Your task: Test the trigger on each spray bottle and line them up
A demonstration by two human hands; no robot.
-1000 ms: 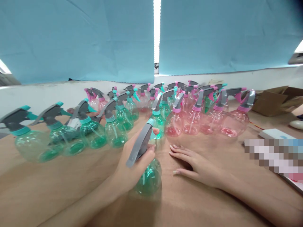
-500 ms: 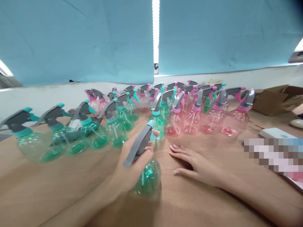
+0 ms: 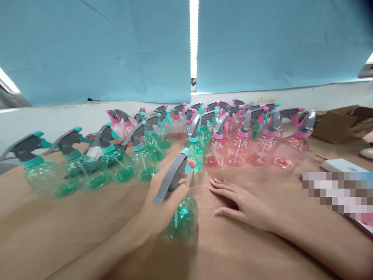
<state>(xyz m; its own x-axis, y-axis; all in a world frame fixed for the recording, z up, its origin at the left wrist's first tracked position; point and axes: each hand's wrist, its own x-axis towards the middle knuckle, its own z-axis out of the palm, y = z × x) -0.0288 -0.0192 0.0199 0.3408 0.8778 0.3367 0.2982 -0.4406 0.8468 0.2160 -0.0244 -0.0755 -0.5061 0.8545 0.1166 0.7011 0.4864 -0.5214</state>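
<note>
My left hand (image 3: 163,204) is wrapped round the neck of a green spray bottle (image 3: 182,219) with a grey trigger head (image 3: 170,179); the bottle stands on the brown table (image 3: 87,225) close in front of me. My right hand (image 3: 241,202) lies flat on the table just right of the bottle, fingers stretched out, holding nothing. Behind both hands stand several green spray bottles (image 3: 116,163) on the left and several pink spray bottles (image 3: 262,147) on the right.
A blue sheet (image 3: 101,50) hangs behind the table above a white ledge. A cardboard box (image 3: 340,122) sits at the far right, with a white flat box (image 3: 339,165) and a blurred-out item nearer me.
Nothing has visibly changed beyond a slight shift of the view; my left hand keeps its grip on the green bottle and my right hand stays flat.
</note>
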